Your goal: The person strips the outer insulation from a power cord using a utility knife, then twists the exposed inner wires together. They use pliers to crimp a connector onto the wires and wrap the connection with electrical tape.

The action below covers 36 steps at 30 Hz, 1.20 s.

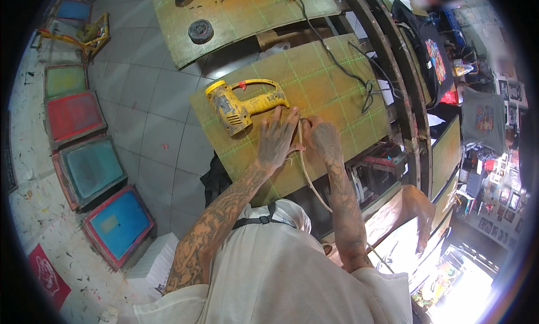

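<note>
A worn yellow heat gun [233, 108] lies on its side on a tilted, grid-marked printing board [337, 71]. My left hand [274, 137] rests by the end of its handle, fingers stretched out and its thumb close to a beige cord [306, 172]. Beside it, my right hand [325, 138] is closed, with its fingertips pinched at the cord's upper end. From there the cord runs down between my forearms toward my right side. Where the cord meets the handle is partly hidden by my fingers.
A second board [247, 21] beyond carries a roll of tape [200, 31]. A dark cable [337, 60] crosses both boards. Dark metal rails [393, 71] stand at the right. Coloured printing screens [92, 167] lean along the left wall. A black shirt [429, 54] hangs over a board.
</note>
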Each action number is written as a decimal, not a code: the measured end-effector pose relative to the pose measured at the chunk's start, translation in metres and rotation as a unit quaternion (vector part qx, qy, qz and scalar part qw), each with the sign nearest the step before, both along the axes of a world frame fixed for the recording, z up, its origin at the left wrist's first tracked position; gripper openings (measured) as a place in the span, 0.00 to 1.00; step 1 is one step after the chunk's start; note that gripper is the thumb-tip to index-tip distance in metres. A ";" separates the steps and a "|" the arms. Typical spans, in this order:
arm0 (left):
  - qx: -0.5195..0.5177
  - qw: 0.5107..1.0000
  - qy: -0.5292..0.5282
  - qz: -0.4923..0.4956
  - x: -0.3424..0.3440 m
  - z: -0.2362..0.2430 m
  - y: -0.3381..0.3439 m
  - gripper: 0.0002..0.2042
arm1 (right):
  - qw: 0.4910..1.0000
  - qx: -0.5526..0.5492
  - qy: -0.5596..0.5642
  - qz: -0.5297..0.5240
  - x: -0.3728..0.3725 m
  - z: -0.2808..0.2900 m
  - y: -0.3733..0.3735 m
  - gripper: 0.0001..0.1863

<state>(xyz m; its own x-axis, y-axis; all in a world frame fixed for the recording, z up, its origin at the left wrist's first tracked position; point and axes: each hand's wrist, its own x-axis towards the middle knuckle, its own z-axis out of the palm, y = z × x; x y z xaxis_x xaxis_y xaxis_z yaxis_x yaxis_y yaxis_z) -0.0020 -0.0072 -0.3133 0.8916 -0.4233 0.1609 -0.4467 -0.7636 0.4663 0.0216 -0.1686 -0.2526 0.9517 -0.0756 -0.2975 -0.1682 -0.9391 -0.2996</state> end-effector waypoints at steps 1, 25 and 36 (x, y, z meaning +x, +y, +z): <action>-0.001 1.000 -0.005 -0.002 0.000 0.001 0.000 0.48 | 0.999 -0.040 0.022 0.026 0.003 0.002 0.002 0.18; -0.019 0.999 -0.005 0.025 -0.005 -0.008 -0.003 0.44 | 0.993 -0.105 -0.022 0.045 -0.014 -0.004 0.021 0.14; -0.021 0.999 0.023 0.010 -0.003 -0.007 -0.002 0.39 | 0.996 -0.065 -0.028 0.053 -0.037 0.007 0.019 0.13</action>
<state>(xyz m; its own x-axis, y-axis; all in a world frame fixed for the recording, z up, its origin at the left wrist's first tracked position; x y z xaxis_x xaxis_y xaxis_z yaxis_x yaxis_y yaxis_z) -0.0046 -0.0093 -0.3205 0.9064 -0.3996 0.1369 -0.4094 -0.7510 0.5180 -0.0154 -0.1498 -0.2460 0.9714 -0.0084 -0.2374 -0.0525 -0.9822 -0.1801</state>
